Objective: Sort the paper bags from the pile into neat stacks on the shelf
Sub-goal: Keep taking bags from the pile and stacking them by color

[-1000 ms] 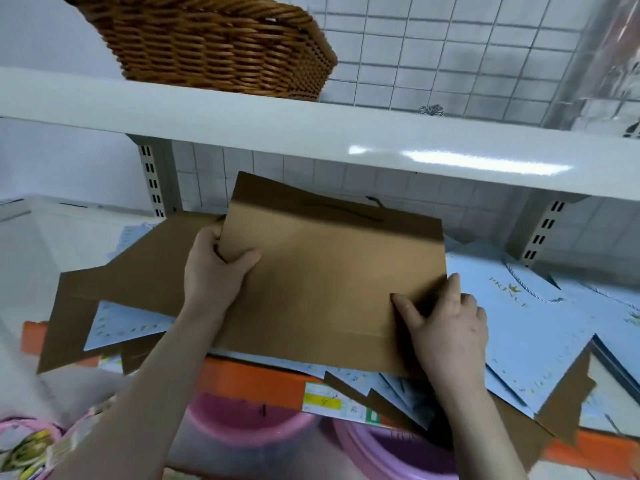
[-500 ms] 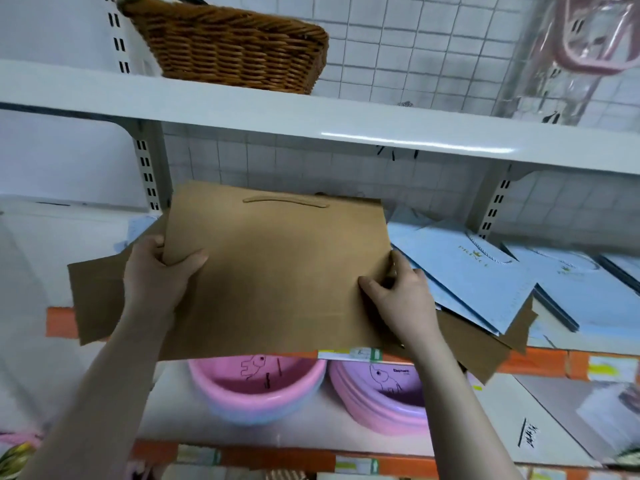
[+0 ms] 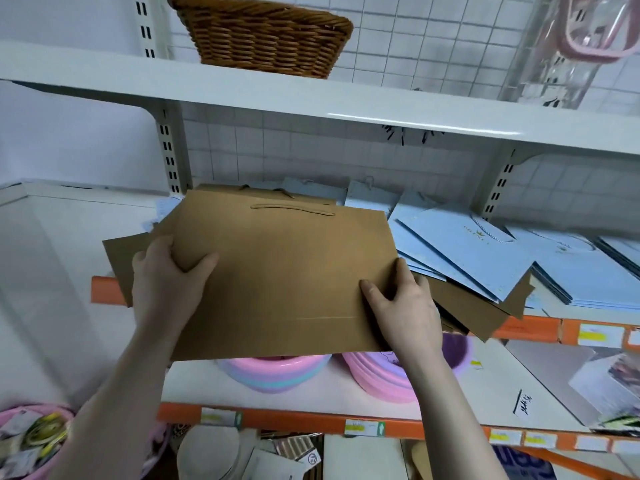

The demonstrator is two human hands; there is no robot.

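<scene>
While both hands grip it, brown bag [image 3: 284, 271] (flat) overhangs shelf [image 3: 104, 289]

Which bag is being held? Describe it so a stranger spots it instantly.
Find the white upper shelf under the brown wicker basket. Just below, both hands hold the flat brown kraft paper bag by its side edges. Unlike the light blue paper bags beside it, it is plain brown and topmost.

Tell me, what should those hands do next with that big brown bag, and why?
Probably lower the brown paper bag flat onto the other brown bags beneath it and square the edges. The left hand and right hand grip its sides, and the blue bags lie apart on the right.
</scene>
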